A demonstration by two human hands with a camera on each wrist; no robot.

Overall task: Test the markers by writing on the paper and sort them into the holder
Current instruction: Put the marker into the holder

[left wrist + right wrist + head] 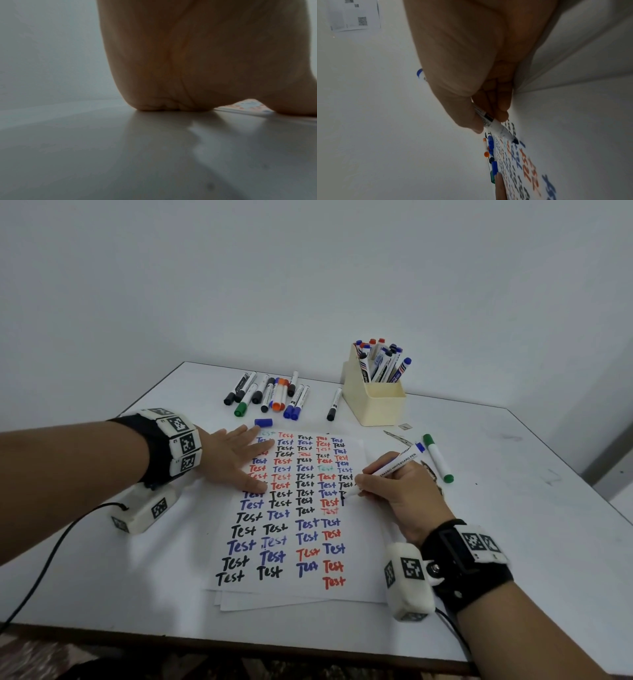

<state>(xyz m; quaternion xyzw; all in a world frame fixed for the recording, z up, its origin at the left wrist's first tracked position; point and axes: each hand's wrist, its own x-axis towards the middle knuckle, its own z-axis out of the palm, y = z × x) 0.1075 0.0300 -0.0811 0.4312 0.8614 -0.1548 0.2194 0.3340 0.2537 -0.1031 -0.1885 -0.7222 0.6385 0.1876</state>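
Note:
A sheet of paper (291, 590) covered in rows of "Test" in black, blue and red lies at the table's middle. My right hand (394, 491) grips an uncapped blue whiteboard marker (394, 465) with its tip on the paper's right edge, beside a short fresh stroke; the right wrist view shows this marker (498, 127) pinched between thumb and fingers. My left hand (236, 460) lies flat with straight fingers on the paper's upper left. A loose blue cap (263, 422) lies just beyond its fingertips. A cream holder (373, 402) with several markers stands at the back right.
A cluster of several capped markers (270, 395) lies behind the paper, and one black marker (334, 404) lies next to the holder. A green marker (438, 458) lies right of my right hand. More sheets lie under the top one. The left wrist view is dim, showing only my palm (197, 60) on the table.

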